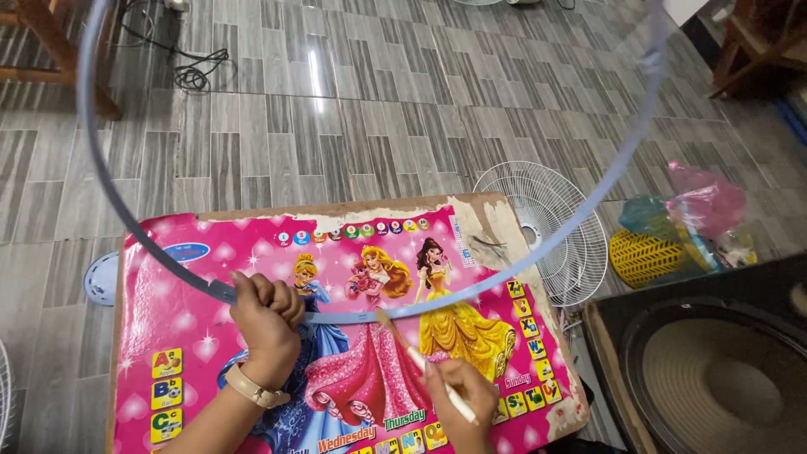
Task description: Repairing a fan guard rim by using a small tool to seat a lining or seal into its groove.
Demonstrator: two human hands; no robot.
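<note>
A yellow basket (pixel 646 256) sits on the floor to the right, and bags (pixel 702 204) of pink and teal plastic lie on top of it and partly hide it; what is inside cannot be seen. Just beside it a white fan grille (pixel 551 231) lies flat. The big ring (pixel 370 315) is thin and pale blue-grey, and it curves up high on both sides. Its low part rests over the pink table (pixel 193 336), which has a bright picture of three princesses on it. The left hand (pixel 267 324) is a tight fist wrapped around the ring. The right hand (pixel 461 395) pinches a thin brush (pixel 416 357) with the fingers closed on it, and the brush tip touches the ring.
</note>
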